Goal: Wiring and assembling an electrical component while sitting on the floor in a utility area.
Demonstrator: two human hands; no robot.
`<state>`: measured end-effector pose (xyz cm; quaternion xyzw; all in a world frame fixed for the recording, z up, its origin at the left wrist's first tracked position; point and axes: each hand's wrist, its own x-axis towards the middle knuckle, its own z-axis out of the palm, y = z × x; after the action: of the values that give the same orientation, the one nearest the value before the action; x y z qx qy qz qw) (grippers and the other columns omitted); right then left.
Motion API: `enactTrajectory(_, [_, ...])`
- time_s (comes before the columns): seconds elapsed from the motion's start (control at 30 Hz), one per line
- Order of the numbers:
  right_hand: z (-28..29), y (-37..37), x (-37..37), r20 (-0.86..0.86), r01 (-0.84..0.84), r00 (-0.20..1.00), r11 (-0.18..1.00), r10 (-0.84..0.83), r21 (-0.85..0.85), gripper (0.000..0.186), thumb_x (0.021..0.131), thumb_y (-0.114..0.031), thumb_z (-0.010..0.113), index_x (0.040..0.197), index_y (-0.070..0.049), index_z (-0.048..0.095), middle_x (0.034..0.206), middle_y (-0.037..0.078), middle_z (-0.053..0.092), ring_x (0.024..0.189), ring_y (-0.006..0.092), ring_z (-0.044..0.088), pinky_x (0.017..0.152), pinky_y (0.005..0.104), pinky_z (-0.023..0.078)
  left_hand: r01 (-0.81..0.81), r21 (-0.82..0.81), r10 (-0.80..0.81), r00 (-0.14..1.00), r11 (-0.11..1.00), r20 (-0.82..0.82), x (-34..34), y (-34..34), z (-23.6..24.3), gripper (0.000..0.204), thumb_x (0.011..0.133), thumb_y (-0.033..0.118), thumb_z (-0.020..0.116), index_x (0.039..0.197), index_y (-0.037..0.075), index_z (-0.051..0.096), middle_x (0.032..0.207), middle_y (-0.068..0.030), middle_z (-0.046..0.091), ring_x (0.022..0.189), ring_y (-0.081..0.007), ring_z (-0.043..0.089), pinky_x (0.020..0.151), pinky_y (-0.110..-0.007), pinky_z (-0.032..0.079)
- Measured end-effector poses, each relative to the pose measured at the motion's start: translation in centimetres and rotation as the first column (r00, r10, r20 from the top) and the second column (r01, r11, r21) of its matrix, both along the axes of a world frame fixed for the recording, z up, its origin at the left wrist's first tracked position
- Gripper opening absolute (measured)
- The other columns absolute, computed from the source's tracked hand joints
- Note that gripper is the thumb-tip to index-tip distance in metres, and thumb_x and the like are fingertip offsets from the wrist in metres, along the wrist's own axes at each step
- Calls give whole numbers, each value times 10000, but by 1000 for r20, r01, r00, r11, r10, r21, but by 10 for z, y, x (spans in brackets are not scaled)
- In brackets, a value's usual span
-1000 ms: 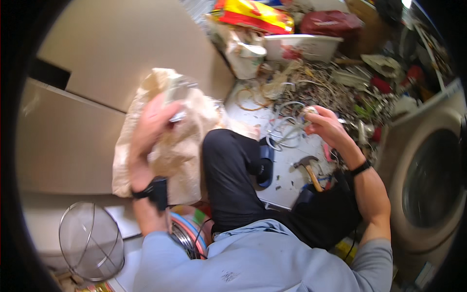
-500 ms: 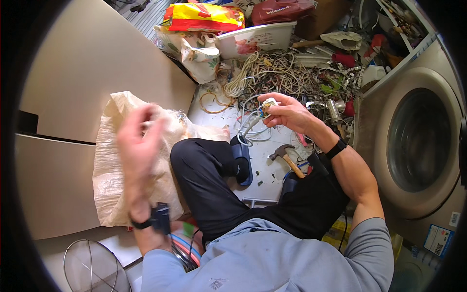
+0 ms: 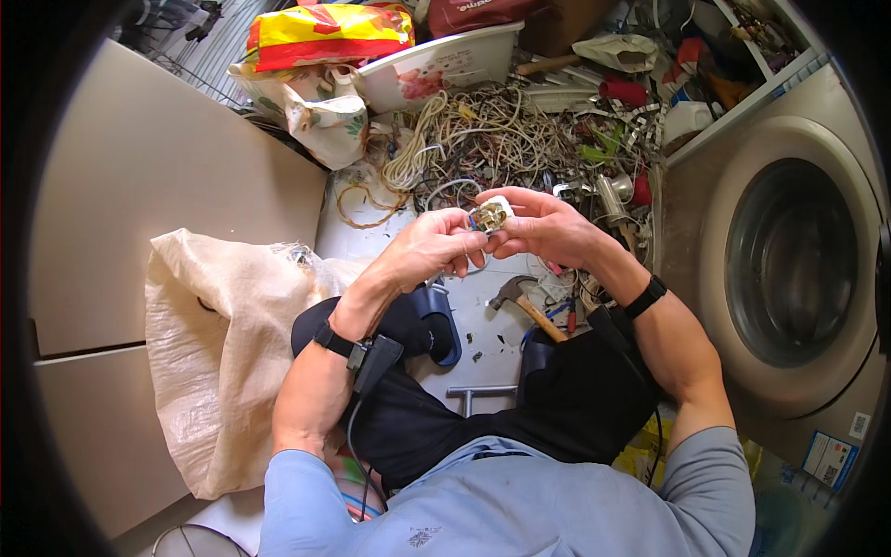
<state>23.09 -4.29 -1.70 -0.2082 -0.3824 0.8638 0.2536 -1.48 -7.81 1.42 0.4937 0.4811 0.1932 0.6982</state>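
Note:
Between my hands is a small white electrical fitting (image 3: 495,213) with brass metal parts showing inside and a bit of blue wire at its left side. My right hand (image 3: 554,228) grips it from the right, thumb in front and fingers behind. My left hand (image 3: 429,245) is closed at its left side, thumb and fingers pinched where the wires enter; the fingertips partly hide what they pinch. A pale cable (image 3: 452,188) loops behind the fingers. Below my hands, a claw hammer (image 3: 532,307) with a wooden handle lies on the floor between my feet.
A woven sack (image 3: 218,357) slumps at the left against a beige cabinet (image 3: 176,200). Ahead spreads a heap of tangled cables (image 3: 497,135) and scrap, with a white tub (image 3: 441,70) behind. A front-loading washing machine (image 3: 789,260) stands at the right.
My left hand has come from above the sack over to the right and closed at the fitting beside my right hand. The right hand keeps its grip. The whole view has shifted somewhat.

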Motion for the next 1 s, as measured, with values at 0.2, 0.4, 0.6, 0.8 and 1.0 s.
enactTrajectory(0.2, [-13, 11, -1, 35, 115, 993, 993, -115, -2, 469, 1041, -126, 630, 1470, -5, 486, 1149, 87, 653, 985, 165, 692, 879, 336, 626, -7, -6, 7, 998, 1000, -58, 7, 15, 3, 241, 992, 288, 701, 984, 54, 643, 806, -41, 705, 615, -71, 593, 543, -220, 444])
enactTrajectory(0.4, [-13, 15, -6, 57, 134, 989, 988, -139, 80, 387, 1030, -129, 636, 1386, -1, 554, 1076, 91, 671, 896, 145, 692, 770, 287, 620, -75, -89, 82, 994, 993, 78, -1, 16, -4, 214, 1001, 285, 689, 956, 78, 662, 699, 29, 591, 524, -33, 440, 471, -213, 318])
enactTrajectory(0.6, [-4, 16, -4, 101, 66, 991, 984, -83, 165, 394, 1039, -146, 629, 1400, -7, 553, 1094, 100, 680, 900, 144, 689, 767, 286, 612, -164, -195, 204, 956, 967, 209, -5, 6, -7, 183, 1029, 255, 646, 973, 83, 668, 654, 68, 493, 495, -24, 353, 437, -221, 229])
enactTrajectory(0.8, [-15, 9, -6, -79, 43, 996, 999, -44, -19, 466, 1050, -170, 621, 1471, -12, 501, 1113, 89, 663, 956, 163, 671, 846, 325, 585, -134, -275, 221, 922, 952, 317, -4, 3, -13, 166, 1037, 222, 619, 995, 67, 663, 680, 40, 530, 526, -54, 409, 467, -230, 283])
enactTrajectory(1.0, [-19, 10, -2, -119, -36, 992, 998, 29, -58, 491, 1079, -190, 566, 1525, -30, 437, 1065, 79, 642, 956, 182, 655, 871, 361, 560, -65, -206, 151, 888, 976, 434, -3, -1, -25, 197, 1014, 230, 660, 1080, 45, 673, 727, 21, 560, 606, -77, 470, 556, -231, 356])
